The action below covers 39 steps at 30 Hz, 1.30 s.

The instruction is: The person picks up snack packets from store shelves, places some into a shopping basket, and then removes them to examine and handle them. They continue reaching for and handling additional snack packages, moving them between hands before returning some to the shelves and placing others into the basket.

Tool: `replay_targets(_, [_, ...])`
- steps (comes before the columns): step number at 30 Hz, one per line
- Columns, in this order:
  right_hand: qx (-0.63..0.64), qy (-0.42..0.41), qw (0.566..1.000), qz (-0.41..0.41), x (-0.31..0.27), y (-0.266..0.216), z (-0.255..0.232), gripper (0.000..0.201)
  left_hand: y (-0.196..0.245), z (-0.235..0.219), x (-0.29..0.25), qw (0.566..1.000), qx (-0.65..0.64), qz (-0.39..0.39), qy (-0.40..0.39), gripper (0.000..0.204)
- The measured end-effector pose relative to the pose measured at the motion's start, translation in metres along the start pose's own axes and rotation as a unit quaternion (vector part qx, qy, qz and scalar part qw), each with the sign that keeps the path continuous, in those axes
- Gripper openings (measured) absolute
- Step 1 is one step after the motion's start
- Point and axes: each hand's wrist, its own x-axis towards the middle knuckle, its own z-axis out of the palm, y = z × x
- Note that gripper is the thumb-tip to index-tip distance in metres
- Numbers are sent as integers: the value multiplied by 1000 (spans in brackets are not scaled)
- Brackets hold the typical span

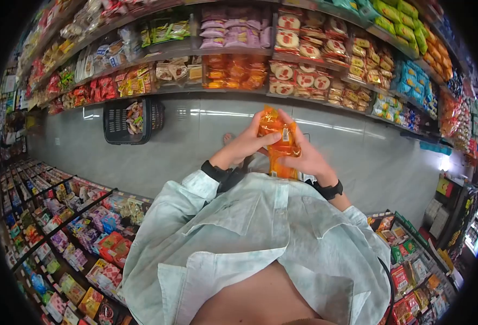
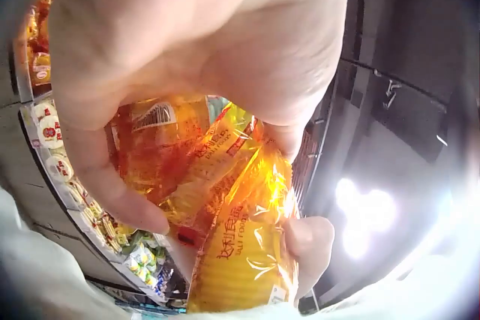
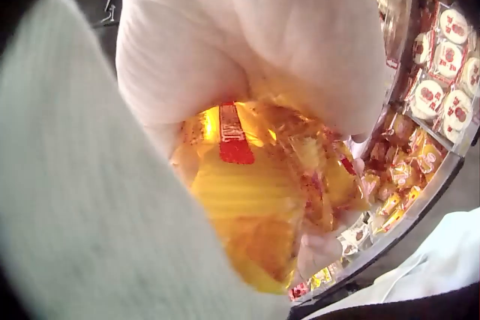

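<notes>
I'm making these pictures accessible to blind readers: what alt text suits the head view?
A person's left hand and right hand hold shiny orange packaging above a grey floor. A dark basket with packets inside stands on the floor, near shelves of packaged goods.

Left hand (image 1: 253, 140): fingers curled, gripping.
Right hand (image 1: 308, 156): fingers curled, likewise gripping.
Left forearm (image 1: 226, 157): inclined toward 2 o'clock.
Right forearm (image 1: 340, 201): inclined toward 11 o'clock.

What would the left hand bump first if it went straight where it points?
The shiny orange plastic packets the left hand holds; past them, probably the right hand, though depth is hard to judge.
</notes>
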Motion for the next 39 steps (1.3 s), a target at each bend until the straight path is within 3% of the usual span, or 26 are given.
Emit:
replay_targets(4, [-8,-22,999,27,35,-1,59,104,-4,-64,-45,998,-10,-55,41,77])
replay_targets(6, [-23,-37,998,50,48,-4,85,93,-20,-92,-65,994,-43,-65,81,73])
replay_targets(10, [-25,-82,992,94,71,-4,122,75,-34,-145,-103,985,-92,-46,141,66])
replay_targets(12, [34,-93,988,118,83,-12,133,67,-36,-160,-119,979,-128,-12,158,62])
replay_targets(15, [180,-68,970,148,102,-17,126,51,-37,-180,-135,955,-263,20,140,56])
replay_targets(18, [222,6,962,161,128,-14,100,43,-47,-198,-145,948,-285,46,131,51])
replay_targets(20, [243,122,947,172,151,22,69,37,-49,-205,-151,953,-258,51,149,51])
replay_targets(22, [317,124,918,206,173,27,50,49,-49,-210,-154,955,-244,68,156,51])
replay_targets(25, [255,125,933,222,217,66,14,55,-43,-216,-158,950,-236,86,186,52])
replay_targets(28, [-14,200,948,248,264,89,10,63,-28,-223,-163,936,-224,71,262,55])
replay_targets(31, [-276,141,945,107,322,199,-45,78,-6,-226,-167,921,-231,65,306,59])
replay_targets(34, [-486,124,850,162,356,160,-13,90,13,-226,-163,917,-249,72,302,61])
replay_targets(35, [-485,108,852,163,370,173,-14,96,14,-227,-160,917,-249,69,304,60])
replay_targets(39, [-481,90,855,172,399,145,18,91,20,-228,-148,902,-272,47,331,59])
